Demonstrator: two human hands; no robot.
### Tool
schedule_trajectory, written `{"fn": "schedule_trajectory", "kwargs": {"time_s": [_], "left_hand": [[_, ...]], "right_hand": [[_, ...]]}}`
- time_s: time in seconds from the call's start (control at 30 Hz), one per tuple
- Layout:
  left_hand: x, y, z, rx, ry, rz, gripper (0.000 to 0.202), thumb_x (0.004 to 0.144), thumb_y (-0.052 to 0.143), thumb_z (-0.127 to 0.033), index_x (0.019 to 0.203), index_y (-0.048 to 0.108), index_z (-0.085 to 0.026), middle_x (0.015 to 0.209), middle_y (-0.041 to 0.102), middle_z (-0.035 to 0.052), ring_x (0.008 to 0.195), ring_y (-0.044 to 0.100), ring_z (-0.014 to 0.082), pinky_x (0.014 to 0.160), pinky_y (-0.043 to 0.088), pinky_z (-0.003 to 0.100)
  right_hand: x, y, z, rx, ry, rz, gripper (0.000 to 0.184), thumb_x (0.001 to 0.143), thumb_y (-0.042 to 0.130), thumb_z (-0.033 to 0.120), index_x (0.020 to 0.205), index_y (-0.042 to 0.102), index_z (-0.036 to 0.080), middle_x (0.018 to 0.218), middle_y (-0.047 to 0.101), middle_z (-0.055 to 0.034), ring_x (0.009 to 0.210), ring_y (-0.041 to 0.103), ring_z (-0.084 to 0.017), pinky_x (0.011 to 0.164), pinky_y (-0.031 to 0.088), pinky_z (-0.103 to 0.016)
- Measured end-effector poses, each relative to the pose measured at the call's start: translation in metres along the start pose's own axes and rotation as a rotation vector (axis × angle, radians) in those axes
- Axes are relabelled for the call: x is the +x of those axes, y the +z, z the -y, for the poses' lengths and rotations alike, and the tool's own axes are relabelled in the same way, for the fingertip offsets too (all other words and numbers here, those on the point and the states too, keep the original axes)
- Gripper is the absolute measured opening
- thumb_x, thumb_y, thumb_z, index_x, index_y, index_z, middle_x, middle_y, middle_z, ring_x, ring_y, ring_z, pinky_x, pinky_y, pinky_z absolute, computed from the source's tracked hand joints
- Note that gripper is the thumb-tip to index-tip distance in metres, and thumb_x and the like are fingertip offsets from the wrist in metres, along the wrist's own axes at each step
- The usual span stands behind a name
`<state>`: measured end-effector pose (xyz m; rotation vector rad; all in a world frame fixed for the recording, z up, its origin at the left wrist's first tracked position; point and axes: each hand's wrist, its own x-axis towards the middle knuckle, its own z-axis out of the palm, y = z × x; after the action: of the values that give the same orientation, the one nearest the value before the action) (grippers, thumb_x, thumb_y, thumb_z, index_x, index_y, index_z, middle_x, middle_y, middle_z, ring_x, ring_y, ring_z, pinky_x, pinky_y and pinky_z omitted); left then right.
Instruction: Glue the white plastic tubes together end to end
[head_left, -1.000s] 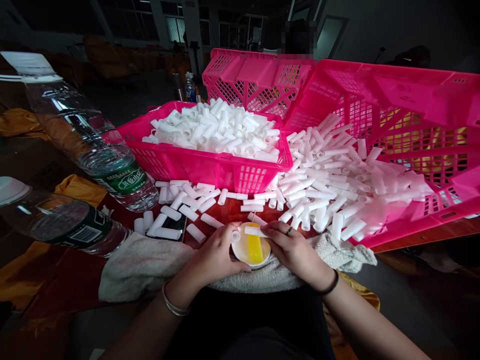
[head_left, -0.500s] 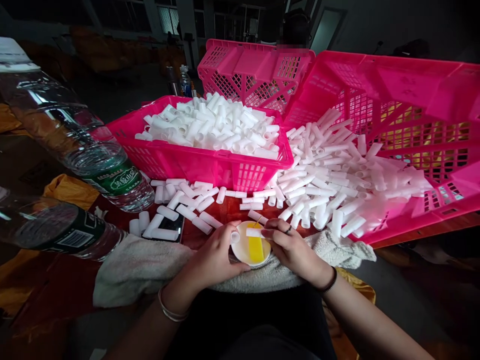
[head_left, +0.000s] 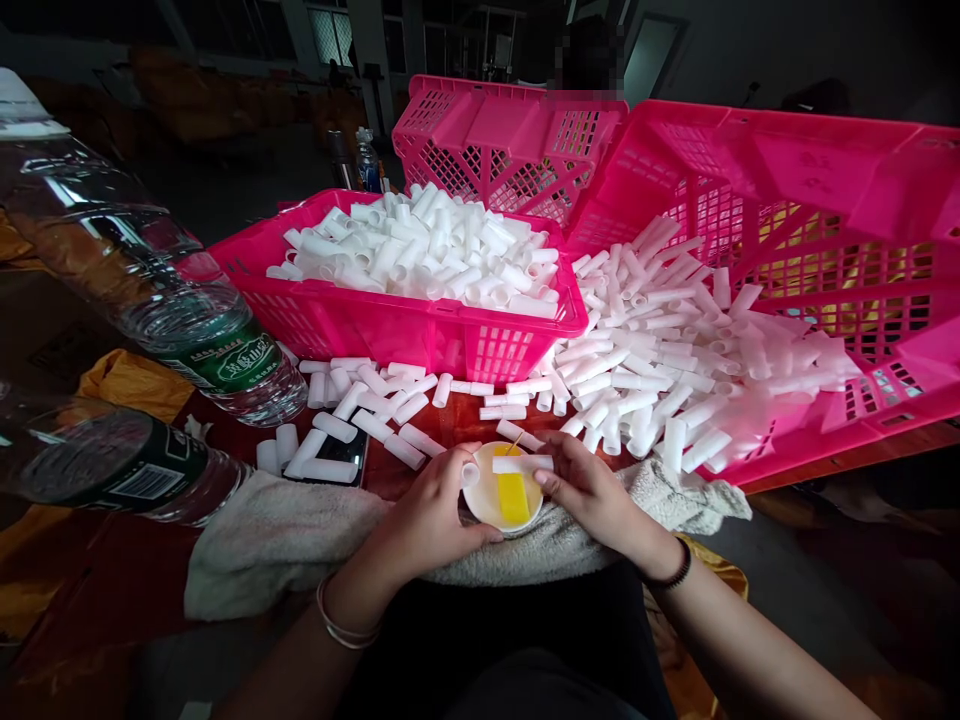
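My left hand [head_left: 430,503] curls around a short white tube [head_left: 470,474], whose round end faces me. Its thumb lies along the near side of a small white dish [head_left: 486,497]. A yellow block [head_left: 514,500] lies in that dish, with a thin yellow stick beside its far end. Over the block my right hand [head_left: 583,487] pinches another white tube [head_left: 517,464] by its right end, between thumb and fingers. This tube points left, level, toward the left hand. Whether it touches the block I cannot tell.
A pink crate [head_left: 420,335] heaped with white tubes stands ahead. Loose tubes [head_left: 637,350] spill from a tipped pink basket [head_left: 810,150] at right. Two large water bottles [head_left: 217,345] lean at left, near a phone [head_left: 361,450] under tubes. A pale towel [head_left: 277,530] lines the table edge.
My right hand has turned and slid right along its tube, so more of the tube shows. The left hand and the dish stay in nearly the same place.
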<state>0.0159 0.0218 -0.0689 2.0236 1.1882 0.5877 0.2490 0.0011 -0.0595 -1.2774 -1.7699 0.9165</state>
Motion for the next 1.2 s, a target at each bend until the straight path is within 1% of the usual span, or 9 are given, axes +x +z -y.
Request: {"fn": "schedule_trajectory", "kwargs": {"time_s": [0.07, 0.2, 0.37, 0.53, 0.7, 0.9, 1.03, 1.1, 1.2], "left_hand": [[0.000, 0.000, 0.000, -0.003, -0.005, -0.004, 0.083, 0.057, 0.087, -0.029, 0.127, 0.041, -0.024, 0.136, 0.052, 0.0124, 0.123, 0.051, 0.0336, 0.102, 0.045, 0.051], [0.001, 0.001, 0.000, -0.012, 0.021, -0.016, 0.083, 0.057, 0.087, -0.029, 0.125, 0.041, -0.024, 0.135, 0.053, 0.0116, 0.123, 0.051, 0.0328, 0.102, 0.046, 0.050], [0.002, 0.000, 0.001, -0.013, 0.031, -0.023, 0.081, 0.057, 0.087, -0.031, 0.123, 0.041, -0.025, 0.134, 0.053, 0.0108, 0.123, 0.051, 0.0324, 0.101, 0.046, 0.049], [0.001, 0.000, 0.001, -0.024, 0.036, -0.017, 0.080, 0.057, 0.087, -0.031, 0.122, 0.042, -0.025, 0.132, 0.054, 0.0106, 0.121, 0.052, 0.0307, 0.102, 0.046, 0.048], [0.003, -0.002, -0.001, -0.014, 0.009, -0.001, 0.079, 0.057, 0.087, -0.030, 0.121, 0.042, -0.025, 0.132, 0.054, 0.0112, 0.120, 0.052, 0.0313, 0.101, 0.045, 0.049], [0.004, -0.004, -0.004, -0.006, -0.036, 0.019, 0.080, 0.055, 0.088, -0.029, 0.121, 0.043, -0.024, 0.131, 0.054, 0.0106, 0.121, 0.052, 0.0315, 0.102, 0.045, 0.049], [0.003, -0.003, -0.002, -0.002, -0.014, 0.018, 0.077, 0.058, 0.087, -0.030, 0.121, 0.042, -0.025, 0.132, 0.053, 0.0099, 0.121, 0.052, 0.0301, 0.102, 0.044, 0.048], [0.002, -0.003, 0.000, 0.003, -0.006, 0.012, 0.077, 0.058, 0.087, -0.030, 0.121, 0.042, -0.025, 0.132, 0.053, 0.0100, 0.121, 0.051, 0.0307, 0.101, 0.045, 0.048], [0.001, -0.004, 0.000, 0.028, 0.020, 0.003, 0.082, 0.058, 0.087, -0.031, 0.125, 0.039, -0.026, 0.132, 0.053, 0.0109, 0.121, 0.052, 0.0317, 0.101, 0.046, 0.050]], "right_hand": [[0.000, -0.001, 0.002, -0.020, 0.003, 0.005, 0.017, 0.094, 0.051, 0.030, 0.107, 0.055, 0.021, 0.108, 0.067, -0.0113, 0.096, 0.066, -0.022, 0.079, 0.057, -0.036], [0.002, -0.004, -0.001, -0.079, -0.170, -0.013, 0.011, 0.092, 0.054, 0.026, 0.099, 0.061, 0.021, 0.105, 0.064, -0.0102, 0.101, 0.063, -0.022, 0.088, 0.053, -0.039], [0.002, -0.003, -0.007, 0.084, -0.004, 0.002, 0.018, 0.092, 0.056, 0.032, 0.107, 0.058, 0.022, 0.088, 0.067, -0.0050, 0.075, 0.066, -0.018, 0.067, 0.057, -0.032], [0.001, -0.002, -0.004, -0.059, -0.193, -0.099, 0.008, 0.089, 0.061, 0.027, 0.096, 0.061, 0.023, 0.103, 0.064, -0.0087, 0.097, 0.064, -0.022, 0.084, 0.055, -0.039], [-0.001, -0.002, -0.003, 0.003, 0.031, -0.068, 0.021, 0.091, 0.057, 0.035, 0.106, 0.061, 0.020, 0.092, 0.069, -0.0070, 0.077, 0.068, -0.020, 0.065, 0.057, -0.032], [-0.005, -0.009, -0.006, -0.240, -0.348, -0.071, 0.015, 0.092, 0.052, 0.017, 0.098, 0.064, 0.022, 0.106, 0.062, -0.0105, 0.100, 0.063, -0.023, 0.082, 0.055, -0.037], [-0.008, -0.006, -0.007, -0.147, -0.159, -0.072, 0.038, 0.090, 0.060, 0.023, 0.126, 0.050, 0.022, 0.115, 0.064, -0.0121, 0.103, 0.065, -0.024, 0.084, 0.056, -0.039], [-0.009, -0.006, -0.008, -0.126, -0.081, -0.081, 0.032, 0.091, 0.058, 0.025, 0.122, 0.054, 0.021, 0.107, 0.069, -0.0102, 0.092, 0.068, -0.022, 0.078, 0.058, -0.037], [-0.010, -0.012, -0.005, -0.234, -0.220, -0.105, 0.018, 0.092, 0.054, 0.020, 0.106, 0.065, 0.021, 0.099, 0.069, -0.0095, 0.092, 0.068, -0.022, 0.079, 0.058, -0.037]]}}
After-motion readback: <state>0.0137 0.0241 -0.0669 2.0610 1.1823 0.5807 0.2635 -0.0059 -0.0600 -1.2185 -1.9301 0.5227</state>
